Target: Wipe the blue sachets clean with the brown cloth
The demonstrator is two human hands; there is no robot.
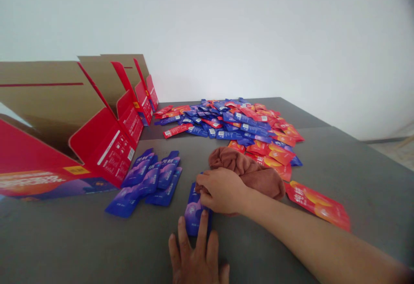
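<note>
A blue sachet point(193, 216) lies flat on the grey table at the front middle. My left hand point(196, 254) has its fingers spread, with fingertips on the sachet's lower end. My right hand point(224, 191) is closed on a brown cloth point(258, 176), pressed over the sachet's upper part. The cloth bunches up behind and to the right of that hand. Left of the sachet, several blue sachets point(149, 179) overlap in a small group. A red sachet point(318, 204) lies to the right, beyond my right forearm.
Open red cardboard boxes point(108, 148) stand in a row along the left. A large mixed pile of blue and red sachets point(226, 122) covers the back middle of the table point(365, 176). A white wall point(226, 33) rises behind.
</note>
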